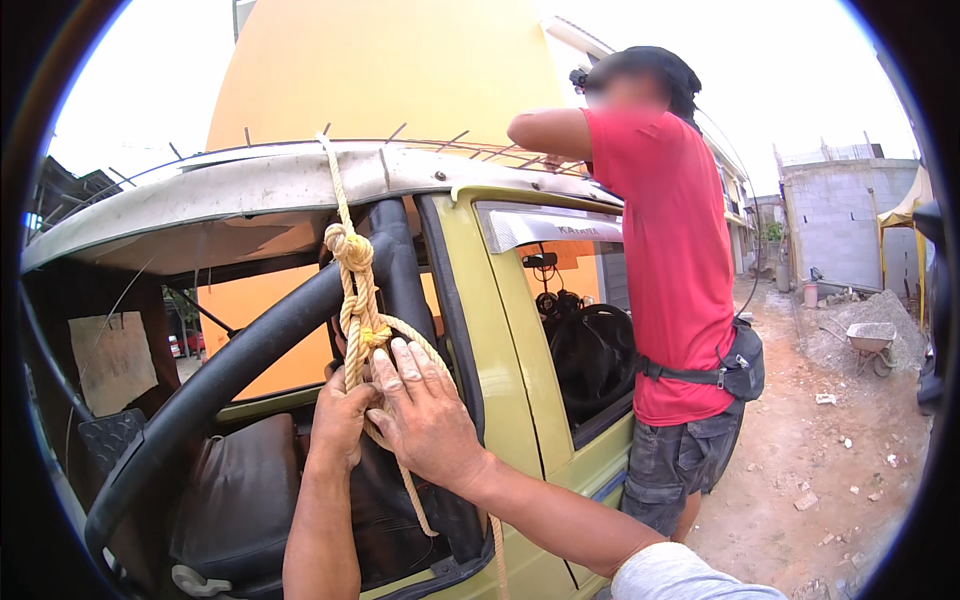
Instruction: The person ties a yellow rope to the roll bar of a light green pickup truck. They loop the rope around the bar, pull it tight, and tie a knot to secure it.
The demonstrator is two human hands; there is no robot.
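A pale tan rope [353,255] hangs from the roof edge of a yellow-green vehicle [505,360], with a bulky knot high up and a yellowish strand around it lower down. My left hand [338,425] is closed around the rope just below the lower knot. Right beside it, my right hand [430,425] lies against the same rope, its fingers pointing up and its thumb tucked near my left hand. Part of the rope is hidden behind both hands. A loop curves out to the right of them, and loose ends hang below.
A thick black bar [215,395] slants across the vehicle's open side, with a dark seat [240,500] behind. Thin metal rods [450,140] lie on the roof. A person in a red shirt [675,270] stands by the front door. A wheelbarrow [872,338] stands near gravel.
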